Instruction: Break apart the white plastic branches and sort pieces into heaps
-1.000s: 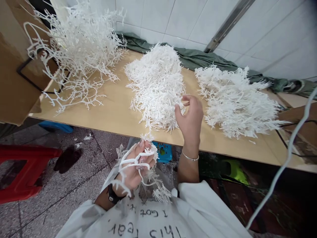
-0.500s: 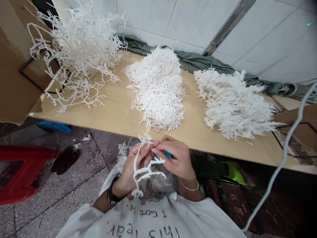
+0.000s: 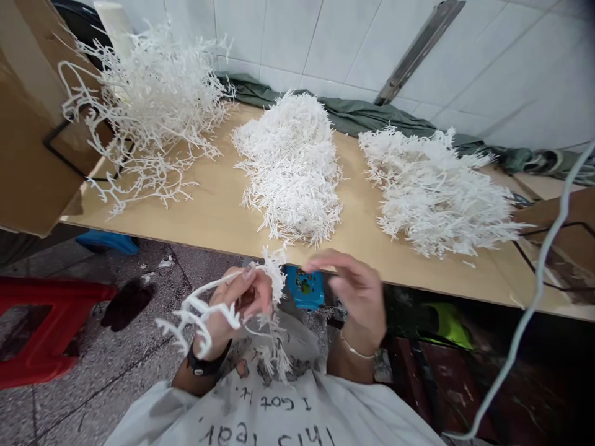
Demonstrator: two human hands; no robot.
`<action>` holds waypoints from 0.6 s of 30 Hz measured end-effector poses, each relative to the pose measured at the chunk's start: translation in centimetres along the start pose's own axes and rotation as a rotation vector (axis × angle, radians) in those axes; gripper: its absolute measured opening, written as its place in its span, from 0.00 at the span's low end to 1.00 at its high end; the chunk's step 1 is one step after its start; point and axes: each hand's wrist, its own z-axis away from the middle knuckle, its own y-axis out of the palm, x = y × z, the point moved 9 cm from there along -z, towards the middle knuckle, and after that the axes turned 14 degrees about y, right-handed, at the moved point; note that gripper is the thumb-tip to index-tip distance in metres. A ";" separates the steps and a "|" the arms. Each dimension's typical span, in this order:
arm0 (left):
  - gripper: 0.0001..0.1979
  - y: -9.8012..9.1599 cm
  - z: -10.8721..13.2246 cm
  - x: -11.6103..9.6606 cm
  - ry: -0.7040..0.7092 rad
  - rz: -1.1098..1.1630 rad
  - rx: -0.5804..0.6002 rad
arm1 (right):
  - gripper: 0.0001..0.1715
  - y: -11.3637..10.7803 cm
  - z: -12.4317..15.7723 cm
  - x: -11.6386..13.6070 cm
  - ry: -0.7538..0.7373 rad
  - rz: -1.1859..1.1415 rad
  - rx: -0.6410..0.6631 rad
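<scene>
My left hand (image 3: 246, 294) is closed on a white artificial branch (image 3: 190, 313), whose bare forked stems spread out over the wrist. Finer feathery white sprigs (image 3: 274, 272) stick out beyond the fingertips, and more hang below the palm. Off to the right, my right hand (image 3: 356, 291) is raised near the table's front edge, its fingers apart and somewhat blurred, with nothing seen in them. Closest to both hands on the table is the middle pile of feathery white sprigs (image 3: 292, 167).
On the table (image 3: 218, 232), a tangle of bare white branches (image 3: 158, 105) lies left and another sprig pile (image 3: 441, 192) right. Cardboard boxes flank it. A red stool (image 3: 41, 322) stands at left, a blue stool (image 3: 304, 288) under the edge. A pale cable (image 3: 534, 291) hangs at right.
My right hand has come away from the branch and moved right, its fingers opening. My left hand has turned, swinging the branch's bare stems to the left.
</scene>
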 end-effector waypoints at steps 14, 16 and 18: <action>0.28 1.5 -1.8 -5.3 0.025 -0.535 0.496 | 0.18 5.5 -2.6 3.5 -0.079 -0.118 0.189; 0.22 0.9 -2.6 -7.7 0.134 -0.765 0.373 | 0.22 4.9 -2.9 3.7 -0.057 -0.153 0.084; 0.11 0.5 -2.8 -10.7 0.277 -0.976 0.237 | 0.23 4.5 -3.2 3.8 -0.023 -0.172 -0.023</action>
